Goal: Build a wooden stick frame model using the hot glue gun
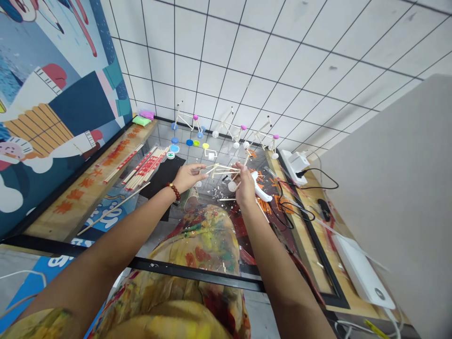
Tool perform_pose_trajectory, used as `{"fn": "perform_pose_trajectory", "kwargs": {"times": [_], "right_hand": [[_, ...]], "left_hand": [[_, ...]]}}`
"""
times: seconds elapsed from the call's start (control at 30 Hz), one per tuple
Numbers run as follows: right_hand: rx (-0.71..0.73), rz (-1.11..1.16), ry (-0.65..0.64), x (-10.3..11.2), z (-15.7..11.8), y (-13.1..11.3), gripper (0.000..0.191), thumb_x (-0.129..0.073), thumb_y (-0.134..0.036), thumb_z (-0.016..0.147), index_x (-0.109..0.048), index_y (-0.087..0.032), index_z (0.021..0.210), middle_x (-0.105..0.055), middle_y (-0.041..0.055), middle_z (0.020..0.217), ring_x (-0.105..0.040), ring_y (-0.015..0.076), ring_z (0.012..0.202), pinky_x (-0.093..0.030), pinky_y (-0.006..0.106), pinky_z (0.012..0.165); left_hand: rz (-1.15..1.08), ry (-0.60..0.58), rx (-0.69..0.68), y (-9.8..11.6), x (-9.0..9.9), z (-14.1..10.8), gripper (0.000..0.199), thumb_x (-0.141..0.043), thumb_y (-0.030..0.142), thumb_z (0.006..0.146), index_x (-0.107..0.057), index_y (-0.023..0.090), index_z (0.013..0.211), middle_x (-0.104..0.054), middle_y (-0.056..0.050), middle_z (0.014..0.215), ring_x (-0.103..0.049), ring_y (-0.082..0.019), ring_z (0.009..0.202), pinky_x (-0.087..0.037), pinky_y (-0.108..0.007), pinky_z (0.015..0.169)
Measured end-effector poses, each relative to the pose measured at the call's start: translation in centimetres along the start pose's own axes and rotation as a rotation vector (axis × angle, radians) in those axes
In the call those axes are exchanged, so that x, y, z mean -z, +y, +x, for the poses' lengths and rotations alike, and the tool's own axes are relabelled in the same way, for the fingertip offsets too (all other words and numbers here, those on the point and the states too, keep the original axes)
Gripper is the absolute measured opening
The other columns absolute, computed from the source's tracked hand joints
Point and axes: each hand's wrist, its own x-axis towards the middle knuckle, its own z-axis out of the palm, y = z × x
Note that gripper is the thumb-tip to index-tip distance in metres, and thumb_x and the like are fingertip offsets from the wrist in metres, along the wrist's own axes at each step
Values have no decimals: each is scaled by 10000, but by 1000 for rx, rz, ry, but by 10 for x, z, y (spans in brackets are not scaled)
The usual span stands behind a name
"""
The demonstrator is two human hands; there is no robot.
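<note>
A small frame of pale wooden sticks [223, 168] is held between both hands above the table. My left hand [190, 177] pinches its left end with the fingertips; a beaded bracelet is on that wrist. My right hand [245, 186] grips the right end, its fingers partly hiding the sticks. A white round cap [232, 186] shows beside the right fingers; whether it is joined to the frame I cannot tell. Just right of that hand lies a white glue gun [262, 190]. Bits of debris and a loose stick [228, 199] lie beneath the hands.
Three stick models with caps [231, 128] stand along the tiled wall. Coloured caps [189, 142] lie before them. Red-wrapped chopsticks [146, 168], a black sheet [162, 179] and a long stick [113, 209] are at left. A power strip [293, 164] and cables occupy the right edge.
</note>
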Motion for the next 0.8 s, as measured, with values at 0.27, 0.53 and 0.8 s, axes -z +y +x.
{"fn": "perform_pose_trajectory", "kwargs": {"times": [0.27,0.53,0.8], "right_hand": [[-13,6,-3,1,0,0,567,-668,-699,765,-719,-226,1074,-728,57,1124,-671,205,981,-499,385,924],[3,-11,13,0,-1,0,573,-663,-712,755,-724,-231,1060,-732,51,1113,-670,202,957,-508,379,900],[-1,-18,10,0,0,1,555,-647,-684,780,-714,-216,1071,-724,72,1107,-665,213,979,-499,390,919]], "left_hand": [[-7,-7,-23,1,-1,0,587,-937,430,504,-802,163,1010,-738,-117,1231,-662,-351,1204,-452,-530,1144],[-21,-3,-53,-3,-1,1,563,-938,438,507,-806,170,984,-752,-101,1199,-677,-327,1177,-458,-509,1145],[-25,-1,-26,0,-1,0,558,-946,414,493,-807,169,975,-758,-100,1179,-681,-330,1168,-456,-517,1145]]}}
